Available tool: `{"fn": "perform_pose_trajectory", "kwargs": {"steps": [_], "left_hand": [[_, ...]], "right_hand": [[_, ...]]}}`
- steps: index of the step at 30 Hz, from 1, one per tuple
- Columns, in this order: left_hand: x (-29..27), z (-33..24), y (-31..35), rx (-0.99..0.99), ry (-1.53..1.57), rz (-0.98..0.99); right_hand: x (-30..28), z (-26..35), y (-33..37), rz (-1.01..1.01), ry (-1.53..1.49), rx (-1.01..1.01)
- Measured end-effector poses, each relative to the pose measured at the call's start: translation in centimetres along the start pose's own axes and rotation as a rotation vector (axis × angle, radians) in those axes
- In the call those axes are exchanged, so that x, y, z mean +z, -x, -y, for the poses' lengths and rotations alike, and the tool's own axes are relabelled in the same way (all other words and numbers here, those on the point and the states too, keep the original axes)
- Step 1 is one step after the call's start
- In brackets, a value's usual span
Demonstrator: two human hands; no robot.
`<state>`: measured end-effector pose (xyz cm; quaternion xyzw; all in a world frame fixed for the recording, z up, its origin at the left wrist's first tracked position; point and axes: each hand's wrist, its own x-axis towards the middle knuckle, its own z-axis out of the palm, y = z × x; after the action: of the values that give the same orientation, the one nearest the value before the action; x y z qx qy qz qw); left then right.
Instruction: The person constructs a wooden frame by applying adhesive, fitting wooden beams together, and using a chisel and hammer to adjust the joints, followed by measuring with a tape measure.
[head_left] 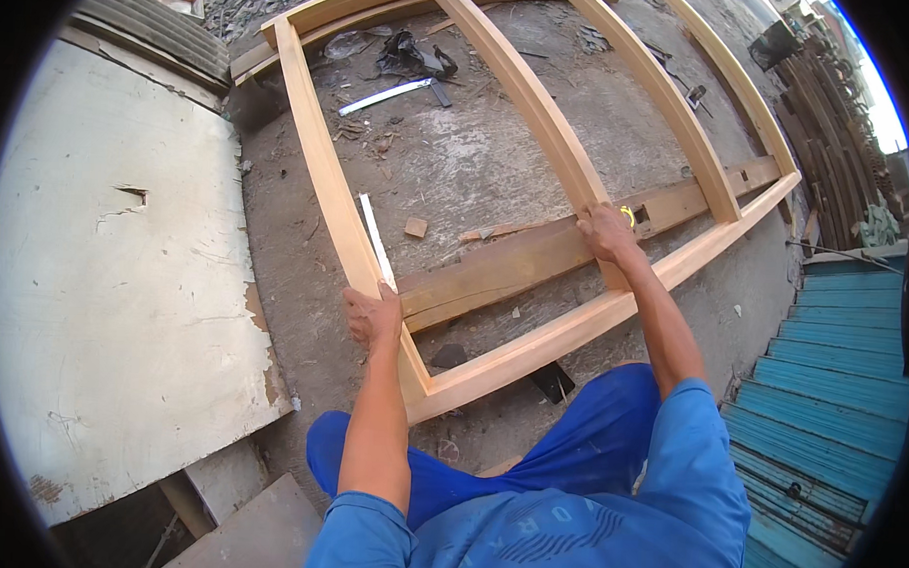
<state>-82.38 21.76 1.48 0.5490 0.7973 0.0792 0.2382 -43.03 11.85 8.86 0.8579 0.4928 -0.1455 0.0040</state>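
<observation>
A large pale wooden frame (532,349) with several crossbars lies tilted in front of my knees. My left hand (373,316) is closed round its left side bar (324,164), close to the near corner. A thin white strip (372,236) runs along the inner side of that bar down to my fingers; its kind is unclear. My right hand (608,232) grips the middle crossbar (536,107) near its lower end. A small yellow and black object (628,216), perhaps a tape measure, shows beside the right fingers. Whether that hand holds it too, I cannot tell.
A thick wooden beam (505,271) lies beneath the frame. A square (386,96) with a dark handle, a small wood block (415,227) and scraps lie on the concrete floor. A worn white panel (125,272) stands left, blue slatted metal (822,367) right, stacked timber (831,117) far right.
</observation>
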Motion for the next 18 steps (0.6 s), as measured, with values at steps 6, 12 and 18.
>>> {"fn": "perform_pose_trajectory", "kwargs": {"steps": [6,12,18], "left_hand": [[-0.2,0.1,-0.7,-0.068,-0.013,-0.001],[0.0,-1.5,-0.6,-0.085,-0.081,0.034],[1.0,0.2,-1.2,-0.078,-0.063,0.006]], "right_hand": [[3.5,8.9,-15.2,0.140,-0.064,-0.119],[8.8,14.2,-21.7,0.154,-0.163,-0.247],[11.1,16.6,-24.4,0.233,-0.116,-0.174]]}}
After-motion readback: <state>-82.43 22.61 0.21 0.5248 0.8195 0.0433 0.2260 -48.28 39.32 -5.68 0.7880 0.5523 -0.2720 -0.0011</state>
